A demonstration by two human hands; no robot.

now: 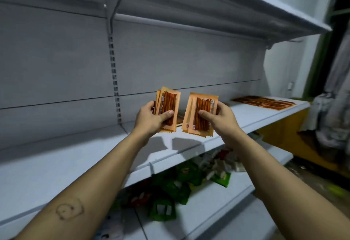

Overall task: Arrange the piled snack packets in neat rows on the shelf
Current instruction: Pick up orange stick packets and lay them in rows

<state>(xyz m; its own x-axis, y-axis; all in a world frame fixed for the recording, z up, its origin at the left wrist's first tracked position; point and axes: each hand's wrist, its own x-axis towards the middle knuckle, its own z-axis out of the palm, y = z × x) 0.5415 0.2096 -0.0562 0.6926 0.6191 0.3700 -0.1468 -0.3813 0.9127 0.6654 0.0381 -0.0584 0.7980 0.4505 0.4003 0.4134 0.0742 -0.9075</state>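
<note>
White metal shelf [75,160] spans the view, and orange snack packets already lie flat as laid rows [265,102] at its far right end. Below it, green packets [180,183] sit jumbled. Above the bare middle, the left hand [149,120] clasps the left stack [167,105] and the right hand [221,120] clasps the right stack [202,114], thumbs across the fronts, probably to keep the edges squared for laying down.

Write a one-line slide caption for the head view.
Left hand grips the left packet stack, right hand the right packet stack, over the shelf; arranged packets lie at its far end.
</note>
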